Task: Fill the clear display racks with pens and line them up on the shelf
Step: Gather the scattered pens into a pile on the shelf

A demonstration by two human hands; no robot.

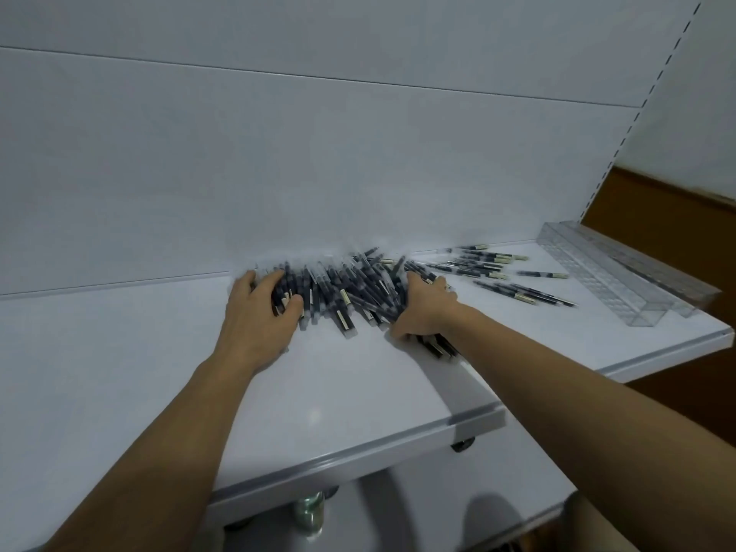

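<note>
A big heap of dark pens [342, 290] with pale labels lies on the white shelf [139, 352], against the back panel. My left hand [261, 312] lies on the heap's left side, its fingers curled around some pens. My right hand [424, 308] grips pens at the heap's right side, and a few pens stick out beneath its wrist. More loose pens [494, 268] are scattered to the right. Two long clear display racks [605, 276] lie side by side at the shelf's far right end. I see no pens inside them.
The shelf's front edge [358, 452] runs diagonally below my forearms. A slotted upright [653, 85] rises at the right. Brown floor or wall [657, 217] shows beyond the shelf end. A lower shelf with small round objects [308, 507] sits underneath.
</note>
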